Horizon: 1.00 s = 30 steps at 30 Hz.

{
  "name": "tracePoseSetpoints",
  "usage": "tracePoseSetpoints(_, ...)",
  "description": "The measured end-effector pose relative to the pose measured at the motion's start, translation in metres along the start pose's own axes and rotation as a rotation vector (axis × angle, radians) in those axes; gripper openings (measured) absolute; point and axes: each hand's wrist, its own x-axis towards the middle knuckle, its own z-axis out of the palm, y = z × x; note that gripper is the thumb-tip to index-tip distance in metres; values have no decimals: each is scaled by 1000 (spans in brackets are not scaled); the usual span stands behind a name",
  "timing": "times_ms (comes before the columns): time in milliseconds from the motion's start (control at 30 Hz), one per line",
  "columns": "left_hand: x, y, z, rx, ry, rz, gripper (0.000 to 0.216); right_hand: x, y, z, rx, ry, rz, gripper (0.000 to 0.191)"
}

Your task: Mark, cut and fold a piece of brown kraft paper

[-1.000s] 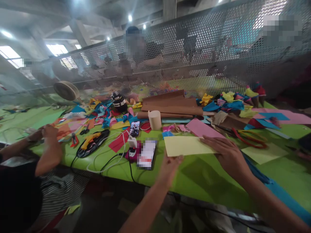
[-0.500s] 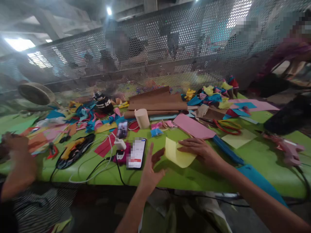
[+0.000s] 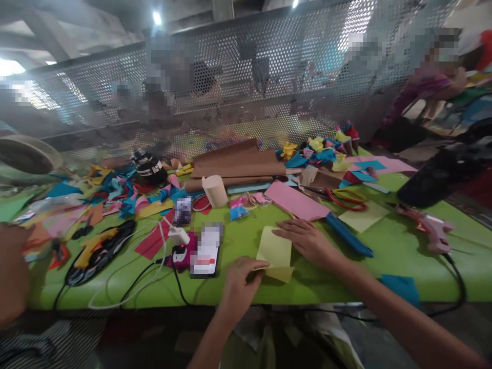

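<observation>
A pale yellow sheet (image 3: 274, 248), paper or thin felt, lies on the green tabletop in front of me. Its lower edge is folded up and stands off the table. My left hand (image 3: 242, 287) is closed, pinching the sheet's lower left corner between thumb and fingers. On the upper right edge rests my right hand (image 3: 307, 241), fingers stretched out flat against the sheet; its thumb is hidden. Just beyond the sheet is a long pink piece (image 3: 295, 200). A phone (image 3: 206, 251) lies to the left of my left hand.
A pink glue gun (image 3: 430, 230) and red-handled scissors (image 3: 346, 202) are at right. A yellow glue gun (image 3: 96, 246) lies on a black tray at left. Cables run past the power adapter (image 3: 184, 251). A white roll (image 3: 215, 191) stands behind. A co-worker's hand (image 3: 13, 277) is far left.
My left hand has gone from spread fingers beside the sheet to pinching its lower corner. The sheet, curved up before, now lies flatter with a folded lower edge. The view has shifted right.
</observation>
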Motion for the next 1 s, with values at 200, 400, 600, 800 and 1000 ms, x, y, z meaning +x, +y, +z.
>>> tracePoseSetpoints(200, -2, 2, 6, 139, 5, 52, 36, -9, 10, -1, -45, 102, 116, 44)
tracePoseSetpoints(400, 19, 19, 18, -51, 85, 8, 31, -7, 14, -23, -28, 285, 239, 35)
tracePoseSetpoints(600, 71, 40, 21, -174, 290, 10, 16, -41, 0, -65, -68, 386, 340, 37)
tracePoseSetpoints(800, 123, 58, 31, -193, 458, 265, 17, -130, -10, -69, -153, 400, 508, 49)
tracePoseSetpoints(1000, 149, 54, 83, -9, 153, 339, 35, -185, -3, -47, -78, 390, 615, 51)
